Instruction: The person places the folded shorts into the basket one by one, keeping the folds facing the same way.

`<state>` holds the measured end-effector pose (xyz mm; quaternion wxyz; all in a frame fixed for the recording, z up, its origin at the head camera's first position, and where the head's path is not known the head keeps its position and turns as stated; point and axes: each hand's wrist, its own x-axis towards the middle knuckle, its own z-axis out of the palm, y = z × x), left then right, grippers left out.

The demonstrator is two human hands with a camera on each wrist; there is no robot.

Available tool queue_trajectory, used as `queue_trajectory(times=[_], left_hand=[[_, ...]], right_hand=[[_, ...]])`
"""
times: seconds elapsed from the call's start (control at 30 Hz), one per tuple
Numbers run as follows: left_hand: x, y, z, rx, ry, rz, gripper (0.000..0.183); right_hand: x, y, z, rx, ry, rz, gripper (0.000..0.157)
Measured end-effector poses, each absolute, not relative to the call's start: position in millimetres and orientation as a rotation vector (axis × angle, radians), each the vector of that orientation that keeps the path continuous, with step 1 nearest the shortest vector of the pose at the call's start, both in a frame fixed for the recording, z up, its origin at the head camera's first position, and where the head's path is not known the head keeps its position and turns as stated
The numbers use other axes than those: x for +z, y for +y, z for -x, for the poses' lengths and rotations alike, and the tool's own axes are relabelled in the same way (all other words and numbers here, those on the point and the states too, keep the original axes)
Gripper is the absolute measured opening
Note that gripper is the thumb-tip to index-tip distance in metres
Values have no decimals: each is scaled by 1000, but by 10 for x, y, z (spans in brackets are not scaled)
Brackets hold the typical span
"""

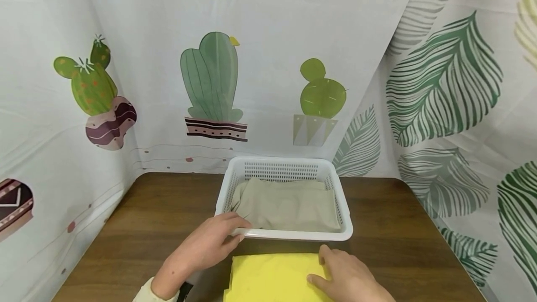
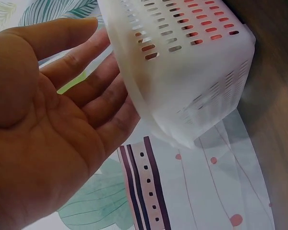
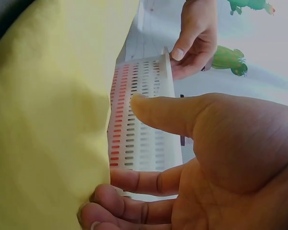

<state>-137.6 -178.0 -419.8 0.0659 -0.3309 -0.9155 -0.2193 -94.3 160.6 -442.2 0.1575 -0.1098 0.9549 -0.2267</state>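
Observation:
A white plastic basket [image 1: 285,235] stands on the table with folded beige cloth [image 1: 289,206] in it. My left hand [image 1: 211,241] is at the basket's front left corner, fingers reaching over the rim; in the left wrist view the thumb [image 2: 67,36] stands apart from the slotted wall. Before the basket lies a folded yellow cloth [image 1: 274,278], cut off by the bottom of the head view. At its right edge is my right hand [image 1: 346,271], fingers loosely bent. In the right wrist view its fingertips [image 3: 108,199] meet the cloth's edge, with the thumb held away.
The brown wooden table [image 1: 390,227] extends to both sides of the basket. A white curtain [image 1: 268,22] printed with cacti and leaves hangs close behind the table and along its sides. Something red shows through the basket's slots [image 3: 119,115].

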Motion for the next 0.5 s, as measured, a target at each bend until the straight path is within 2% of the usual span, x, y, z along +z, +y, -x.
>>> queue_trajectory(times=[0.27, 0.5], left_hand=[[-4169, -1788, 1363, -678, -2750, 987, 19], [-4147, -1803, 1335, -641, -2736, 972, 20]], right_hand=[[-4376, 1697, 947, -642, 2739, 253, 48], [-4374, 1805, 914, -644, 2862, 355, 43]])
